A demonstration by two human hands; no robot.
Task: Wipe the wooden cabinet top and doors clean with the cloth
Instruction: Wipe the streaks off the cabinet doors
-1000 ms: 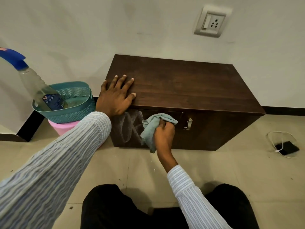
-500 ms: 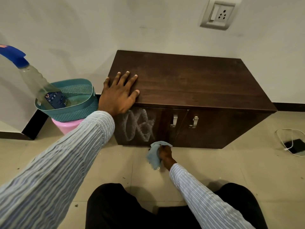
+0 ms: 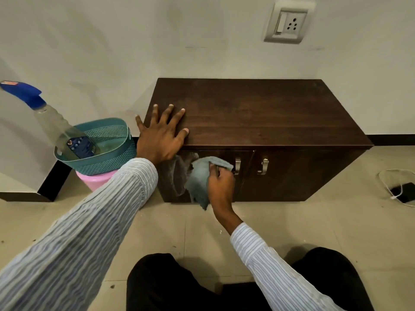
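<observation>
A low dark wooden cabinet (image 3: 269,113) stands against the wall with two front doors and metal handles (image 3: 237,165). My left hand (image 3: 160,135) lies flat with spread fingers on the top's front left corner. My right hand (image 3: 221,184) grips a grey-blue cloth (image 3: 199,178) and presses it against the left door, just left of the handles. A pale smeared streak (image 3: 179,173) shows on the door left of the cloth.
A teal basket (image 3: 105,149) holding a spray bottle with a blue trigger (image 3: 56,126) sits on a pink tub (image 3: 96,179) left of the cabinet. A phone with a white cable (image 3: 402,191) lies on the floor at right. My dark-trousered knees (image 3: 170,283) are at the bottom.
My right hand with the cloth dropped to the door's bottom edge, then came back up to the upper part of the left door. The white squiggle is smeared into a streak.
</observation>
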